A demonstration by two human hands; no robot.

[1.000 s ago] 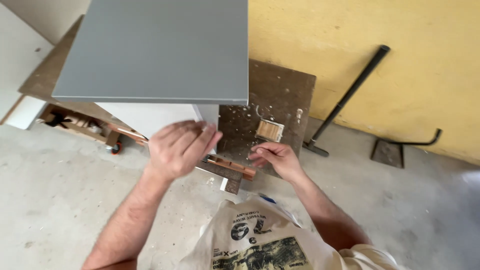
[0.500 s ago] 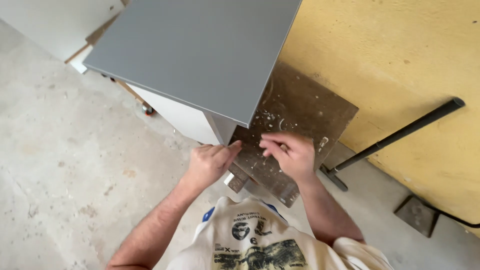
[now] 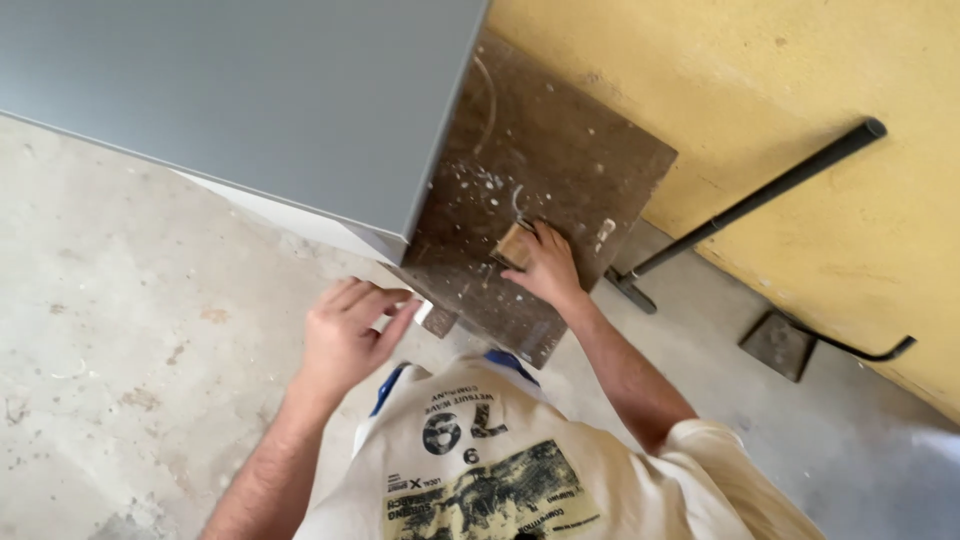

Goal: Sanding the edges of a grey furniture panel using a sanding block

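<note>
Wood block: a small tan block [image 3: 513, 245] lies on a dark brown board, partly covered by the right hand's fingertips; its near left corner and one pale face show.
Right hand [image 3: 545, 268]: palm down, fingers curled over the far edge of the block and thumb tucked at its side, gripping it against the board.
Grip width: narrow, fingers close together, only as wide as the block itself.
Left hand [image 3: 348, 333]: loosely cupped, fingers bent inward and thumb apart from them; it closes on nothing that shows.
Left hand contact: its fingertips sit just beside a small pale piece [image 3: 424, 312] at the board's near corner; whether they touch it cannot be told.
Dark board [image 3: 560, 150]: rough brown sheet, speckled with white flecks and dust, lying flat beneath the gripping hand and stretching away from it toward the wall.
Grey panel [image 3: 250, 90]: large smooth grey slab with a white underside edge, on the left of the gripping hand and beyond the left hand, overlapping the board's left edge.
Yellow wall [image 3: 760, 90]: painted, mottled, on the far right of the grip.
Black bar [image 3: 750, 205]: long thin metal rod leaning against the wall, its lower end on the floor just to the right of the right wrist.
Black foot plate [image 3: 778, 343]: flat dark plate with a curved rod, on the floor well to the right of the right forearm.
Floor [image 3: 130, 350]: pale grey concrete, stained, under and to the left of the left hand.
Shirt [image 3: 480, 460]: cream printed cloth, nearer the viewer than both hands.
</note>
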